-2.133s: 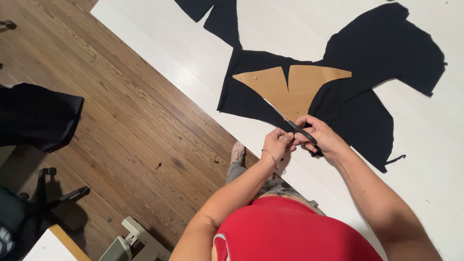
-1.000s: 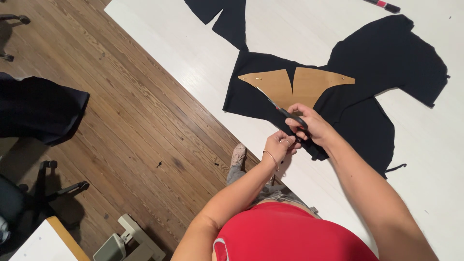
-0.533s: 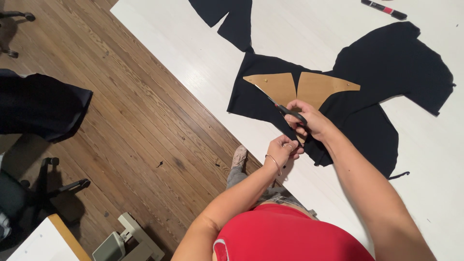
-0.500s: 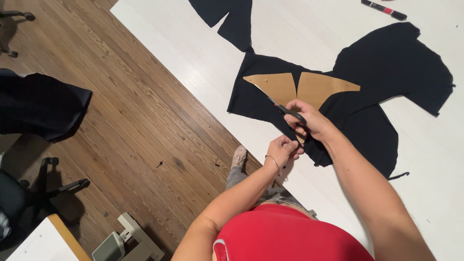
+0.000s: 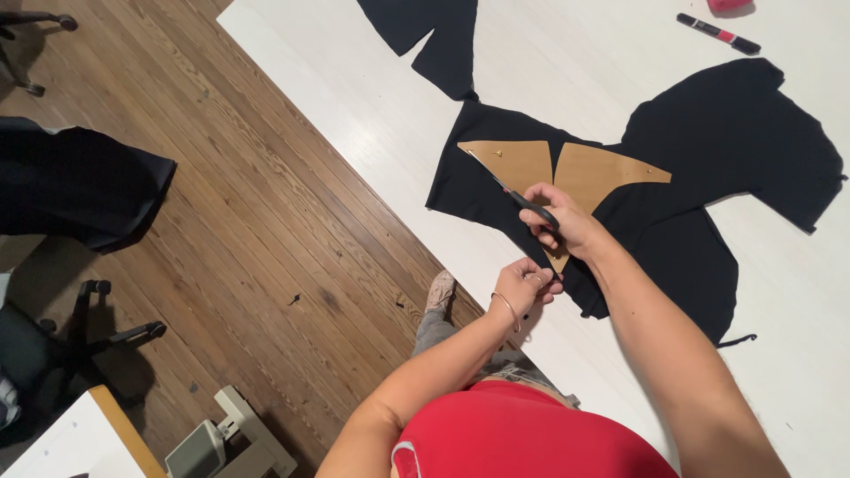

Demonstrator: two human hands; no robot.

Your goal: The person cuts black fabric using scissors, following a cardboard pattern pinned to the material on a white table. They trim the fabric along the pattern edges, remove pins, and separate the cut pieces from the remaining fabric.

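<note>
Black-handled scissors (image 5: 529,207) are gripped in the right hand (image 5: 567,221), the blades laid along the near edge of a tan paper pattern piece (image 5: 518,164) that is pinned on a spread of black fabric (image 5: 673,239). The left hand (image 5: 522,288) is closed in a pinch on the fabric's near edge, just beside the right hand, so that the cloth is held taut at the cut. A second tan pattern section (image 5: 602,173) lies touching the first, further along the same cloth. Judging from how things lie, the outer outline of the fabric is already shaped, while the trimming close around the pattern is only partly done; the far edges of the paper are still bordered by uncut cloth. The fabric is spread flat on a white tabletop (image 5: 372,115), where a separate black offcut (image 5: 434,31) is seen well apart toward the far edge, and a black-and-red marker pen (image 5: 717,34) lies near the top right. Brown wooden floorboards (image 5: 248,221) are seen beside the tabletop.
</note>
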